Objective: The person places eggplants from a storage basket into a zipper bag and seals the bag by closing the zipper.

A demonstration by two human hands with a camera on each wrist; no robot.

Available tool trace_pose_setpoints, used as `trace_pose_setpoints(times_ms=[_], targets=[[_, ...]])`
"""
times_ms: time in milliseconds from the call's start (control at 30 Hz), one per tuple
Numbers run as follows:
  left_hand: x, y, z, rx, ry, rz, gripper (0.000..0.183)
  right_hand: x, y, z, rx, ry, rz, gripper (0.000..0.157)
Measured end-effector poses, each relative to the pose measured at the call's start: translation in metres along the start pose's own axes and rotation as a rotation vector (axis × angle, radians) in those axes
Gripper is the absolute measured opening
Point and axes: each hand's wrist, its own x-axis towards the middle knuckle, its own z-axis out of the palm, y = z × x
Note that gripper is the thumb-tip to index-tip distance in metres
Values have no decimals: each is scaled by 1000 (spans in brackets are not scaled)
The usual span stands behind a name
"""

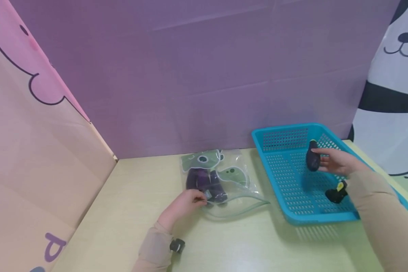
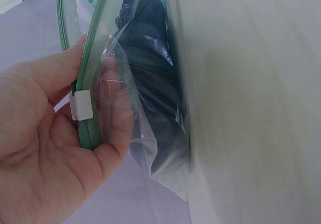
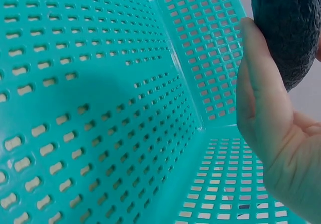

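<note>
Over the blue-green basket [image 1: 294, 218], my right hand [image 1: 338, 160] holds a dark purple eggplant [image 1: 313, 156] between thumb and fingers. Its skin looks wrinkled in the right wrist view, and a small pale green tip shows at the top in the head view. My left hand [image 1: 187, 202] pinches the green-edged mouth of a clear zip bag [image 1: 251, 185] beside its white slider [image 2: 82, 105]. The bag lies on the table with its mouth gaping. Inside it are several dark purple pieces [image 1: 202, 179], partly covered by the bag's green cartoon print.
The basket stands at the table's right, close to the purple back wall [image 1: 190, 75]. A pale wooden table [image 1: 132, 211] lies under everything. Small black devices sit at the left wrist [image 1: 177, 245] and the right wrist, the latter with a yellow mark. Printed side walls flank the table.
</note>
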Motion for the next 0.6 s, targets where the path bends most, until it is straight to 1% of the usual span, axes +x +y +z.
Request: trace_pose_setpoints(times_ms=[200,333,500,600], targets=[[0,1,-1,4,-3,-6,9,-2,-1,2,58,9,4,95],[0,1,-1,8,-4,-6,9,-2,-1,3,86,32,-28,95],[0,1,-1,13,-2,2,9,-1,0,5,72,59,-75,96],[0,1,-1,11,-1,2,8,0,0,6,66,49,-80,97]])
